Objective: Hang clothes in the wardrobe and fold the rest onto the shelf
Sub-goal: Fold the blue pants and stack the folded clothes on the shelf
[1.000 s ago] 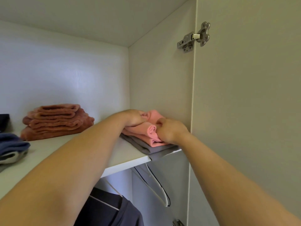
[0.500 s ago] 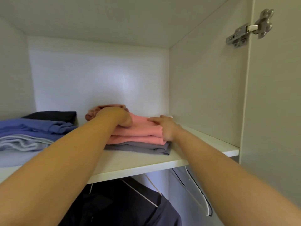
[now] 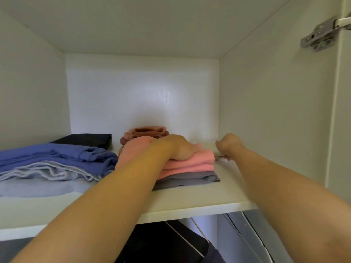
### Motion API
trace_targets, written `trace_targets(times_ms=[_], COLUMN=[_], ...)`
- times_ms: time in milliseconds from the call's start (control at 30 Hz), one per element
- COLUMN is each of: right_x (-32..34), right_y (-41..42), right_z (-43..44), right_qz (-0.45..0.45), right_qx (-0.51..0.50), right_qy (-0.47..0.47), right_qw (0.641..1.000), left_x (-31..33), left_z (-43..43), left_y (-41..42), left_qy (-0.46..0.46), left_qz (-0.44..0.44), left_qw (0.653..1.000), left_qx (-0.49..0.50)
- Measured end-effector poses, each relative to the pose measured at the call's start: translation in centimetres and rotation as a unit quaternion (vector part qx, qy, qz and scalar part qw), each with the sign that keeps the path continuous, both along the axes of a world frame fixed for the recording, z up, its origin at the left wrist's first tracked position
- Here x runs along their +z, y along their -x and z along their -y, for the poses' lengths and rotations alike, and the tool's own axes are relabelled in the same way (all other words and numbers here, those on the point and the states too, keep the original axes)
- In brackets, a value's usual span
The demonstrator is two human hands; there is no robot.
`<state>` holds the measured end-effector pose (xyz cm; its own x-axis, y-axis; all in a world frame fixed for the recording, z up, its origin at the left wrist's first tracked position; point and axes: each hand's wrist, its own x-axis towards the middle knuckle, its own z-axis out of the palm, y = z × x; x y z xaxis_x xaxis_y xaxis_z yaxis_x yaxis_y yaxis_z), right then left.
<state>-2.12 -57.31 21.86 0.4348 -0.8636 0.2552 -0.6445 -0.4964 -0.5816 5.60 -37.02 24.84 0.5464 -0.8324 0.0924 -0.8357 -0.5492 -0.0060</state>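
A folded pink garment (image 3: pixel 191 164) lies on a folded grey garment (image 3: pixel 190 179) in the middle of the white wardrobe shelf (image 3: pixel 190 202). My left hand (image 3: pixel 182 149) lies on top of the pink garment with its fingers curled over the cloth. My right hand (image 3: pixel 228 143) is a loose fist just right of the pile, apart from it, above the bare shelf. A small white thing (image 3: pixel 222 158) lies under that hand; what it is cannot be told.
Blue and pale folded clothes (image 3: pixel 57 156) fill the shelf's left, with a black folded item (image 3: pixel 85 139) behind. Brown towels (image 3: pixel 146 131) sit at the back. Below hang a dark garment (image 3: pixel 161 243) and a white hanger (image 3: pixel 247 234). The open door (image 3: pixel 340 130) with its hinge (image 3: pixel 319 35) stands at the right.
The pink and grey pile has been slid left, away from the side wall. My right hand has come off the pile and closed to its right. My view has shifted left.
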Motion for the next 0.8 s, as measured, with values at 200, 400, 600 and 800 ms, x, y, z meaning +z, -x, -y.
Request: trace_targets(times_ms=[200,400,600,800], right_x=[-0.8,-5.9,-0.7,-0.7], right_y=[-2.3,-14.6,-6.4,-5.1], right_z=[3.8,22.3,4.2,3.9], right_qz=[-0.121,-0.229,-0.126,0.219], right_qx=[-0.044,0.012,0.041,0.067], right_qy=[-0.044,-0.039,-0.018,-0.267], right_qw=[0.991,0.973,0.991,0.936], left_x=[-2.9,-2.4,-2.6,-2.6], left_z=[1.9,0.7,0.7,0.5], left_y=[1.2,2.4,1.5,1.4], left_qy=[0.002,0.05,0.078,0.081], left_qz=[0.06,0.033,0.033,-0.003], left_qw=[0.998,0.997,0.996,0.996], left_qx=[0.017,-0.04,-0.042,-0.044])
